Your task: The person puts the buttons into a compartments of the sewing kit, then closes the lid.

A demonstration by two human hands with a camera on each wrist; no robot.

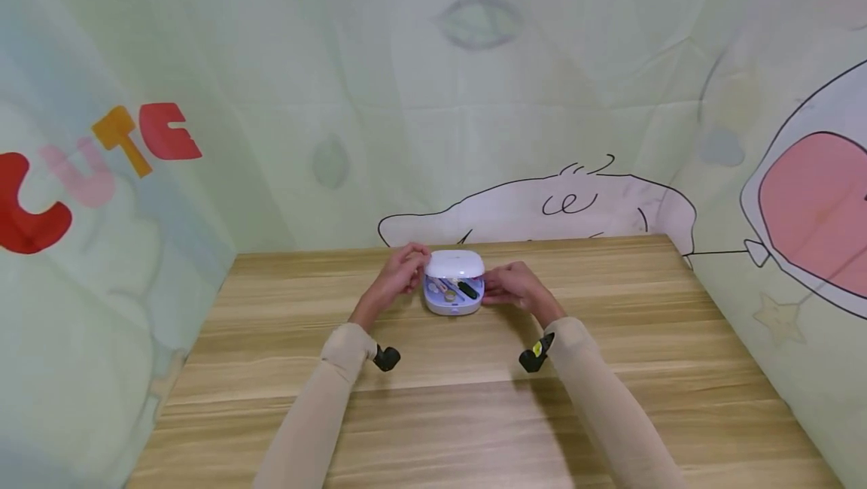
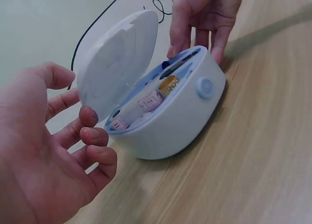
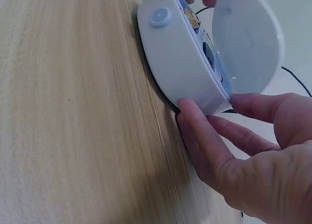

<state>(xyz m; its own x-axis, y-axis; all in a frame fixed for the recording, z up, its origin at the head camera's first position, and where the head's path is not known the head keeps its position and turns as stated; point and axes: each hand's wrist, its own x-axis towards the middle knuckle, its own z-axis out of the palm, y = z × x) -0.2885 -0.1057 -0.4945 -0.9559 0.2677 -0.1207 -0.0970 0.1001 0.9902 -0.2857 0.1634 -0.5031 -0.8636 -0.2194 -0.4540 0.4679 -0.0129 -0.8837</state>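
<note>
A small white case (image 1: 452, 304) stands on the wooden table with its lid (image 1: 455, 263) raised at the back. Inside lie a tape measure (image 2: 151, 102), a golden spool (image 2: 169, 84) and dark tools. A round blue button (image 2: 204, 87) sits on the front wall. My left hand (image 1: 404, 269) is at the case's left end, its loosely bent fingertips (image 2: 88, 118) touching the lid's (image 2: 117, 63) edge, thumb held apart. My right hand (image 1: 512, 286) holds the right end of the base (image 3: 180, 63), fingers (image 3: 200, 136) against the wall and one finger along the rim under the lid (image 3: 248, 39).
The table (image 1: 474, 414) is boxed in by printed cloth walls (image 1: 101, 211) on the left, back and right. Small black wrist cameras (image 1: 387, 358) (image 1: 536, 351) sit on both beige sleeves. The case lies mid-table toward the back edge.
</note>
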